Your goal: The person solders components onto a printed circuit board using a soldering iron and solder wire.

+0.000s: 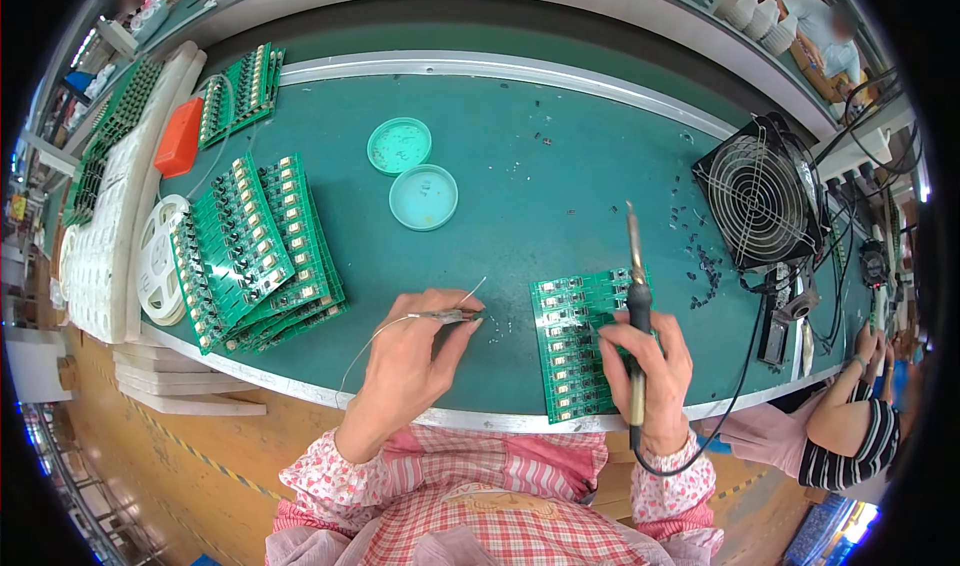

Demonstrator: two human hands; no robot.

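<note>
My right hand is closed round the handle of a soldering iron. The iron's tip points up and away from me, over the green mat. Under that hand lies a green circuit board with rows of white and black parts, partly covered by my fingers. Left of the board, my left hand pinches a thin silvery solder wire. Between the same fingers sits a short, dark-ended metal piece, whose kind I cannot make out. Tiny white bits lie on the mat between hand and board.
Stacked circuit boards stand at left beside a white reel and a red box. Two round green dishes sit mid-table. A black fan stands at right, near scattered black parts. A co-worker's arm shows far right.
</note>
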